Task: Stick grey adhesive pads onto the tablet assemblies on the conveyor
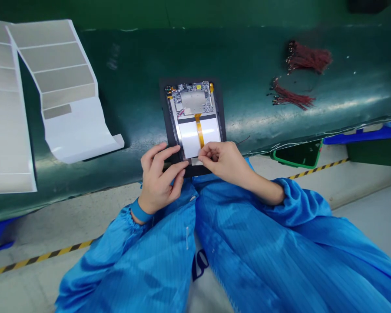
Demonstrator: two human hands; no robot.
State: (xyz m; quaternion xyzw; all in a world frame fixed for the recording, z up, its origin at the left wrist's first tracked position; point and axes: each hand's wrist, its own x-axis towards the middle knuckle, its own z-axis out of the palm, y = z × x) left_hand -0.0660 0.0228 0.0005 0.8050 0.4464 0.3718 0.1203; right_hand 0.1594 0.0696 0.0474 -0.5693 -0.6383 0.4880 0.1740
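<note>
An opened tablet (189, 137) lies on a black pad (220, 104) at the near edge of the bench. Its circuit board (193, 102) is at the far end, with a white battery (187, 138) below it and an amber flex cable (200, 130) running down across it. A pale grey strip (195, 161), like tape, sits at the near end. My right hand (226, 163) pinches the strip between thumb and fingertips. My left hand (161, 176) has its fingers apart, one fingertip touching beside the strip's left end and the others at the tablet's left side.
Sheets of grey adhesive labels (63, 65) on white backing lie at left, one curling at its end. Two bundles of red wires (309, 58) are at the right of the green bench (133, 91). A green-rimmed tray (296, 163) shows below the bench edge.
</note>
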